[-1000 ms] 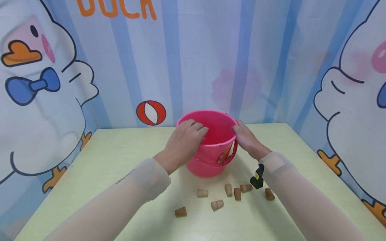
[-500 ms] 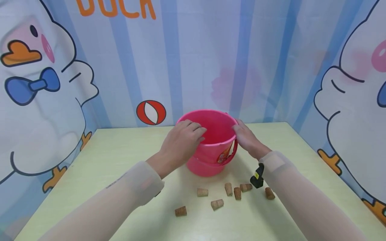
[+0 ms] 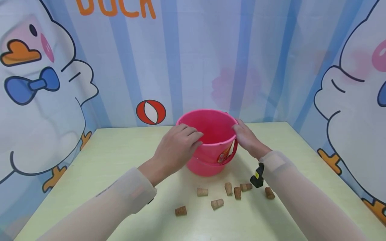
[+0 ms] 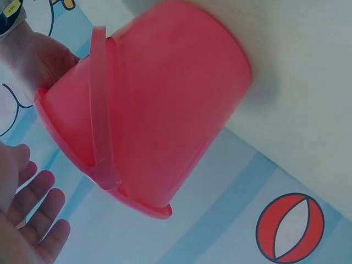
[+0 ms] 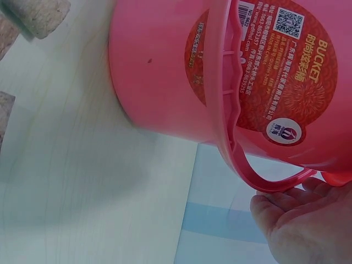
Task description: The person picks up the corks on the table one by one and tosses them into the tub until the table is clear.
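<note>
A pink bucket stands on the table with its mouth up and its handle hanging down the side. My right hand grips the bucket's right rim, thumb over the edge; in the right wrist view the fingers of that right hand lie by the rim and handle. My left hand hovers by the near-left rim. In the left wrist view the left hand has loosely extended fingers, apart from the bucket wall and holding nothing. The bucket's floor is hidden from the head view.
Several corks lie on the table in front of the bucket, among them a dark cork at left, a pale cork in the middle and another cork by the right forearm. A printed curtain hangs behind the table.
My left hand has drawn back slightly to the left and toward me at the bucket's rim. My right hand, the bucket and the corks have stayed in place.
</note>
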A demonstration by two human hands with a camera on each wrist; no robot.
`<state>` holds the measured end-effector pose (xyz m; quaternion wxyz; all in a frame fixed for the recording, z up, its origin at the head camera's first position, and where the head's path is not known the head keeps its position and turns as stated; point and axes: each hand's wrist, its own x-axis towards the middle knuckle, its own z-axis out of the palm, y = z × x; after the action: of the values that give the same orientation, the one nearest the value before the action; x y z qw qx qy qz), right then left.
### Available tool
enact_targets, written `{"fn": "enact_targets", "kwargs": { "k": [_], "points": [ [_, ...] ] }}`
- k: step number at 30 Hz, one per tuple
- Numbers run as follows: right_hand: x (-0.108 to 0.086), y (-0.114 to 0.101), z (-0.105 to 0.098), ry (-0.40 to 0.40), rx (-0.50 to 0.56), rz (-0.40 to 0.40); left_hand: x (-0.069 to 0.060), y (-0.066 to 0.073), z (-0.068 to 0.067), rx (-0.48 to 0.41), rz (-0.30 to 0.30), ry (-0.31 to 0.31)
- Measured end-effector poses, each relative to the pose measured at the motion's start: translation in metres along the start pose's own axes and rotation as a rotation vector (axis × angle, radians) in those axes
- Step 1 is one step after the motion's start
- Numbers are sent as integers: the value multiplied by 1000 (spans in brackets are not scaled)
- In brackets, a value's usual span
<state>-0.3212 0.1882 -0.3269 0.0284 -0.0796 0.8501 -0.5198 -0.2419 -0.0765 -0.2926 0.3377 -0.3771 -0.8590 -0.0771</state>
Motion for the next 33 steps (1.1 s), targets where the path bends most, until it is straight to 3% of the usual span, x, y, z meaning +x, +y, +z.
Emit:
{"fn": "enact_targets", "kwargs": {
  "k": [14, 33],
  "points": [
    [0, -1, 1, 6, 5, 14, -19, -2, -2, -52, 19, 29],
    [0, -2, 0, 2, -1, 18, -38, -2, 1, -77, 29, 5]
  ]
}}
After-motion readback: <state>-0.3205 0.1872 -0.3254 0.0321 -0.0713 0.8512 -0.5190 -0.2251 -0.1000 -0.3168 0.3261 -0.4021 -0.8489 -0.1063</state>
